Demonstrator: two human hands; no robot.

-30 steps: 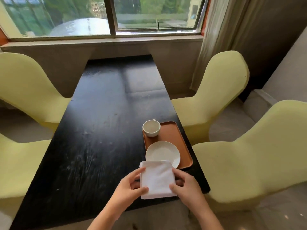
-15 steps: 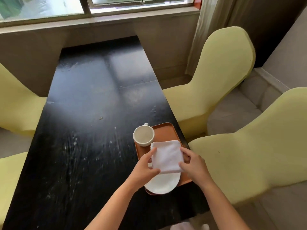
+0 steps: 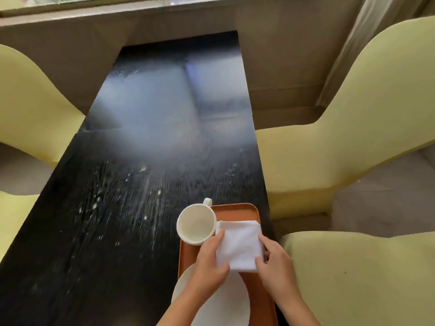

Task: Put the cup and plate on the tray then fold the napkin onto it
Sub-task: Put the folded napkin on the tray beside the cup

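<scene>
An orange tray [image 3: 237, 210] lies at the right edge of the black table [image 3: 131, 208]. A white cup [image 3: 196, 225] stands on the tray's far left corner, handle pointing away. A white plate [image 3: 226, 302] sits at the tray's near end, partly hidden by my left forearm. A folded white napkin [image 3: 240, 243] is over the tray's middle, between cup and plate. My left hand [image 3: 209, 264] grips its left edge and my right hand [image 3: 275, 267] grips its right edge. Whether the napkin rests on the tray or hangs just above it I cannot tell.
Yellow-green chairs flank the table: one at the far right [image 3: 341, 128], one at the near right [image 3: 364, 278], one on the left [image 3: 30, 109]. A grey wall and window sill [image 3: 164, 17] close the table's far end.
Both hands have carried the folded napkin forward from the table's near edge, over the plate, to the middle of the tray. The camera has tilted down and moved closer.
</scene>
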